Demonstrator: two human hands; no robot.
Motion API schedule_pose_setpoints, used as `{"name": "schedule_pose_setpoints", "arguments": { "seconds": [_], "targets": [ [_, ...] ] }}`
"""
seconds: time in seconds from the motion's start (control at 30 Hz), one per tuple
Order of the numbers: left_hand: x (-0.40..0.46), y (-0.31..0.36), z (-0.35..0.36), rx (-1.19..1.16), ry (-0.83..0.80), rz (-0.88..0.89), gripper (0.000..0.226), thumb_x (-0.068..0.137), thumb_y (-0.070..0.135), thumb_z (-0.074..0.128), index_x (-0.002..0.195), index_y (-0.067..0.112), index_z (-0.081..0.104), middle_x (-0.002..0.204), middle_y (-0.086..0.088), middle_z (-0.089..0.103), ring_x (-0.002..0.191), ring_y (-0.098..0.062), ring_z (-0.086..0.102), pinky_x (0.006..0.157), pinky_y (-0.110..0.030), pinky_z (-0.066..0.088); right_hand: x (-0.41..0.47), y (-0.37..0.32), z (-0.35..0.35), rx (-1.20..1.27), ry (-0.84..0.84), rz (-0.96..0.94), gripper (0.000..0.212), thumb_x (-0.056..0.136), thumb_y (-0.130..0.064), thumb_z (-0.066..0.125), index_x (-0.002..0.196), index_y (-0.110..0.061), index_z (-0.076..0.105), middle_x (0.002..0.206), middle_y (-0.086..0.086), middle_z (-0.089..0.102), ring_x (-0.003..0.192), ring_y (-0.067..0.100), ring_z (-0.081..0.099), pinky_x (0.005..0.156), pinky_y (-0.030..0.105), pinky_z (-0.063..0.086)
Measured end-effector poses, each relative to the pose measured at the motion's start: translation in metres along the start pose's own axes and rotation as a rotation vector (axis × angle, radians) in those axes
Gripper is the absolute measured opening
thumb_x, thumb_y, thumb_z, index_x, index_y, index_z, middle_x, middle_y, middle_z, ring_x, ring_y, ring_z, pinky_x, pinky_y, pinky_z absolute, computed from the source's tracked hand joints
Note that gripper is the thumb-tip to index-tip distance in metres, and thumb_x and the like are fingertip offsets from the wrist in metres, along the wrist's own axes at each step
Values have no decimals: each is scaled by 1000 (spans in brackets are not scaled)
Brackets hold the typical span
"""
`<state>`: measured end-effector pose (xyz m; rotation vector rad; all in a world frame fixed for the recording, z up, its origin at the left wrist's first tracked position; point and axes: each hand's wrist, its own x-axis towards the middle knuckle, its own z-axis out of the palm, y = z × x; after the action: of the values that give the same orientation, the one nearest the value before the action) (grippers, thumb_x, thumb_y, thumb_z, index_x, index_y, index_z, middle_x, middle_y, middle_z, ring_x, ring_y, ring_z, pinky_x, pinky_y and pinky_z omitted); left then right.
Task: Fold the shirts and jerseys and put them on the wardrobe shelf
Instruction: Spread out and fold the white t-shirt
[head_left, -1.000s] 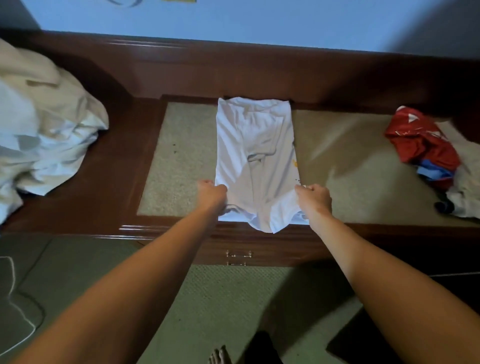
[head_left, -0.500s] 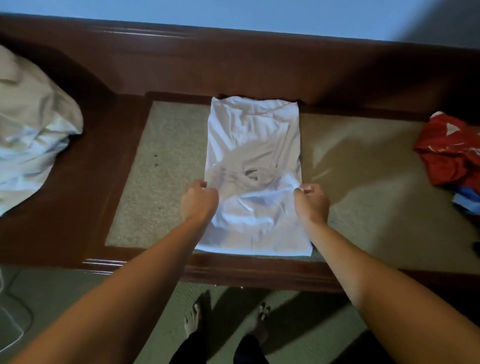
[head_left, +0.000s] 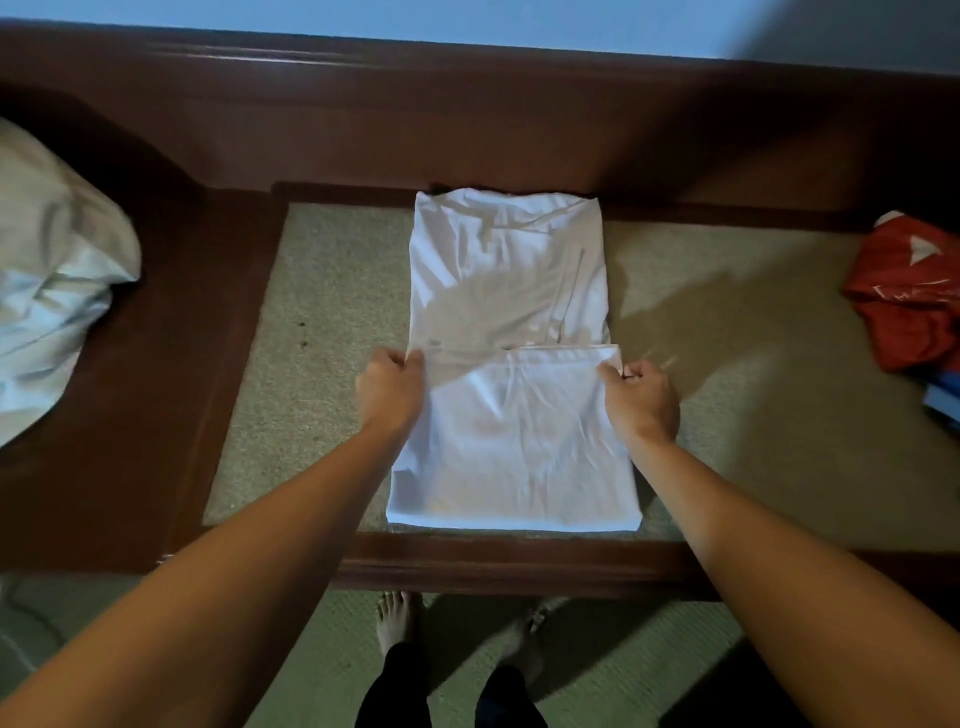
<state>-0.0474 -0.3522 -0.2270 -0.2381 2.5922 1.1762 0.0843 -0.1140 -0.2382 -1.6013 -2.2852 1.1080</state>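
**Bottom hem folded up over the white shirt**

The dark wooden bench (head_left: 171, 374) fills the middle of the frame from edge to edge, with a beige inset pad (head_left: 332, 322) forming its top. At the left edge of the frame a heap of pale bedding or clothing (head_left: 47, 291) sits on the wood, and at the right edge lies a crumpled red jersey (head_left: 909, 291) with something blue just below it.

The white shirt (head_left: 509, 291) lies in the centre of the frame on the pad, already narrowed to a long strip running from the bench's back rail towards me. Its lower part is doubled up over itself, so the raised hem forms a straight line across the middle of the strip.

My left hand (head_left: 389, 389) pinches the left end of that hem with curled fingers, and my right hand (head_left: 641, 402) pinches the right end likewise. Both hands sit just at the strip's sides.

I judge the cloth light, thin and limp: it wrinkles readily, sags between my hands and gives no stiffness of its own, so it needs holding at both corners and keeping taut across. For the next fold I would take it at the two corners of the new crease near the frame's lower centre.
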Motion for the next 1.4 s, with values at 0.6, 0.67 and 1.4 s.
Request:
{"name": "schedule_pose_setpoints", "arguments": {
  "seconds": [0.6,0.67,1.4],
  "targets": [
    [-53,-2,-10,566,-562,980,32,92,46,62,107,17,63,103,-2,61,93,-27,61,75,-37,48,-49,27,-16,-284,-243,-1065,22,86,-38,77,86,-19,66,87,-5,60,79,14,58,63,32,49],
    [-64,2,-12,783,-825,1000,48,89,66,56,110,23,57,105,4,58,94,-19,57,74,-34,45,-58,29,-24,-340,-407,-1206,31,85,-51,75,84,-21,68,83,-8,58,74,11,56,62,30,49],
    [-21,43,-40,671,-705,938,19,106,39,38,113,21,42,79,1,59,69,-20,57,65,-34,49,-29,-31,-59,-426,-367,-1304,15,93,-24,49,86,-15,59,70,-1,57,61,21,53,55,39,47]
  ]
}}
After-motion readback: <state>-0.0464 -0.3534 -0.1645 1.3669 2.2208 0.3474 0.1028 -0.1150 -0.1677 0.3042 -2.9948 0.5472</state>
